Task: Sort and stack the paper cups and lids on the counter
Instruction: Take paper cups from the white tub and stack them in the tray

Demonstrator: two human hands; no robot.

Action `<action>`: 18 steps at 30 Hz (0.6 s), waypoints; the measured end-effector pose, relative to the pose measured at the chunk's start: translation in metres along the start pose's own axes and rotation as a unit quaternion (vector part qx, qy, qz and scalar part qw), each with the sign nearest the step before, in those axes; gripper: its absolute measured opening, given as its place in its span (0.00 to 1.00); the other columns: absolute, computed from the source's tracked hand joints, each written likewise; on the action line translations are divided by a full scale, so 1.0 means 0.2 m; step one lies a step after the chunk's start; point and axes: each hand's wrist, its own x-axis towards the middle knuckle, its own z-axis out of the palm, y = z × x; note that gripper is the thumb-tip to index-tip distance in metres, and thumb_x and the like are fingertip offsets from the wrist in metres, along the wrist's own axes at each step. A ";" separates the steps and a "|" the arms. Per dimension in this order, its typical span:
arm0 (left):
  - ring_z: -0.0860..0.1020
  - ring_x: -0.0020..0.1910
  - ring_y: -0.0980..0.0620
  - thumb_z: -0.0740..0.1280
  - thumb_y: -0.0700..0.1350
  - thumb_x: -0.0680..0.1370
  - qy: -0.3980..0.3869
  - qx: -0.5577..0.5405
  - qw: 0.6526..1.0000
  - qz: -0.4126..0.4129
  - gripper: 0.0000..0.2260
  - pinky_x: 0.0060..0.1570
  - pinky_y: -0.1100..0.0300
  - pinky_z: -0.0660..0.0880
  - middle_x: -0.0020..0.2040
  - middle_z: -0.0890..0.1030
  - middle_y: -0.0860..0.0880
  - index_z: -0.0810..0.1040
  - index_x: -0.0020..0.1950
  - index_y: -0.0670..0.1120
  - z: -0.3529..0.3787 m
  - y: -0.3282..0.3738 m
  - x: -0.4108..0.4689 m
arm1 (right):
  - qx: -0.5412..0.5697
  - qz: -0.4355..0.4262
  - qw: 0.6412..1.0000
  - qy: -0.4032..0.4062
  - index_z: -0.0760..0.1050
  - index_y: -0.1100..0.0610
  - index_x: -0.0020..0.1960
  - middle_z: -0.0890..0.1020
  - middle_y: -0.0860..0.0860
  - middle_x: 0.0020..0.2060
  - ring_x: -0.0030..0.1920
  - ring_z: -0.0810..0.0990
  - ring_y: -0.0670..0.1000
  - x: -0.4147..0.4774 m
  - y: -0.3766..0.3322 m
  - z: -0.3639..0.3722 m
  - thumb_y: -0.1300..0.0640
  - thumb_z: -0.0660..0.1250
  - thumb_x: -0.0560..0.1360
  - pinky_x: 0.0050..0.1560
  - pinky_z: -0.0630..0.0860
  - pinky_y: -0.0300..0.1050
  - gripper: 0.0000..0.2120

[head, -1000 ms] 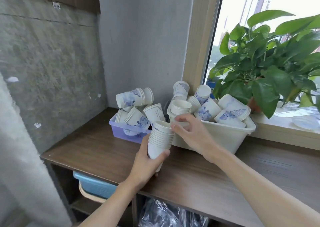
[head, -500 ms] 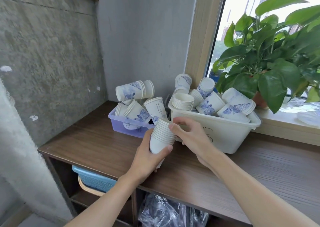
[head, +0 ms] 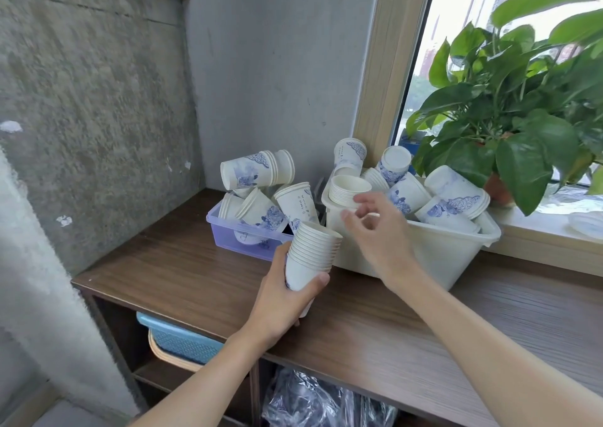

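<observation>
Head view: the plain cup stack (head: 311, 257) hangs over the surface (head: 195, 279), the left hand (head: 280, 302) gripping it with curled fingers, while the right hand (head: 378, 230), now off its rim with fingers spread and empty, reaches toward the nested cups (head: 347, 190) in the white bin (head: 456, 257), probably the next to merge.

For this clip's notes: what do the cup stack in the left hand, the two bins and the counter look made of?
Cup stack in the left hand: likely paper, matte white, thin rolled rims. Purple bin: translucent plastic; cups show through its wall. White bin: opaque plastic, faint sheen, moulded lip. Counter: dark wood grain, matte; laminate or solid wood, cannot tell.
</observation>
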 end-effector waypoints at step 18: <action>0.80 0.32 0.53 0.75 0.65 0.68 -0.001 -0.015 1.000 0.000 0.26 0.23 0.57 0.74 0.43 0.82 0.56 0.68 0.61 0.71 0.00 -0.01 0.00 | -0.245 -0.010 0.969 0.020 0.77 0.46 0.49 0.72 0.47 0.46 0.46 0.74 0.50 0.21 0.00 -0.03 0.49 0.68 0.74 0.43 0.66 0.45 0.05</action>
